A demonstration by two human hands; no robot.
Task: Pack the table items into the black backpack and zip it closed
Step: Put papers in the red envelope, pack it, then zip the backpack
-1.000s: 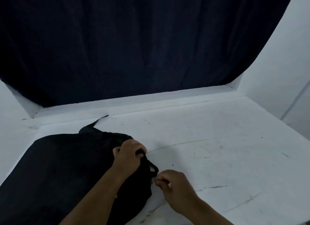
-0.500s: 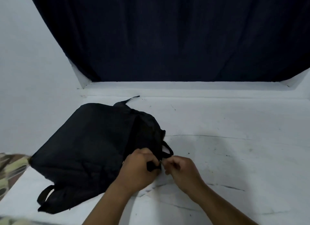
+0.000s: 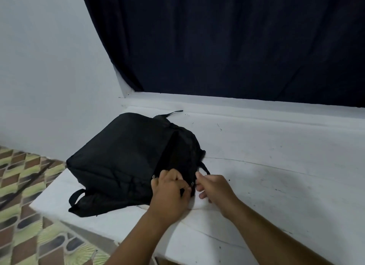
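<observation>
Black backpack point(image 3: 126, 156). White table point(image 3: 276, 175), dark scratches. Dark blue curtain point(image 3: 227, 43). Green, brown, black patterned floor point(image 3: 23, 221).

Head-worn view, forward and downward.

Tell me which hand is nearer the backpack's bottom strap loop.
Left. The left hand grips the backpack on the side toward the strap loop; the right hand sits beyond it, farther right.

Black backpack point(image 3: 122, 156) on (scuffed) white table point(image 3: 276, 175)
</observation>
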